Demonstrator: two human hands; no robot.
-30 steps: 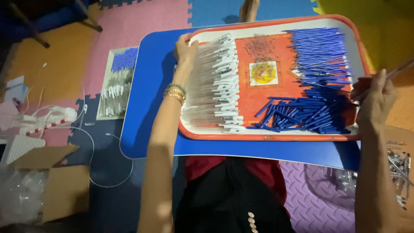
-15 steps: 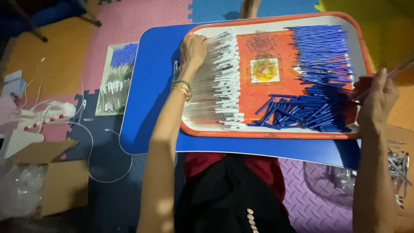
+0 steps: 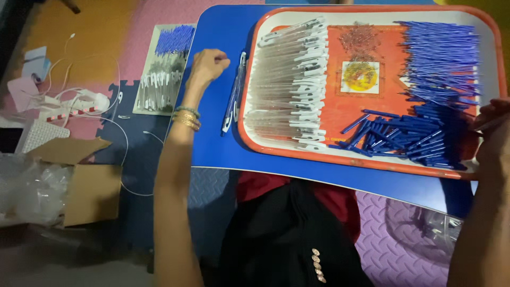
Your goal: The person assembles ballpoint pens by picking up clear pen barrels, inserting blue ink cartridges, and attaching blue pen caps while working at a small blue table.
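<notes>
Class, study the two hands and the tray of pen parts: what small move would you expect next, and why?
Probably the left hand reaches back to the clear pen barrels on the orange tray. It hovers closed over the blue board, beside a few assembled pens lying off the tray, while the right hand rests at the blue refills.

Pen barrels (image 3: 289,85) left and refills (image 3: 425,106) right in tray (image 3: 372,159) on lap board (image 3: 218,149).

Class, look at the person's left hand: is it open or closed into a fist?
Closed. The left hand is curled into a fist above the blue board, beside the orange tray.
</notes>
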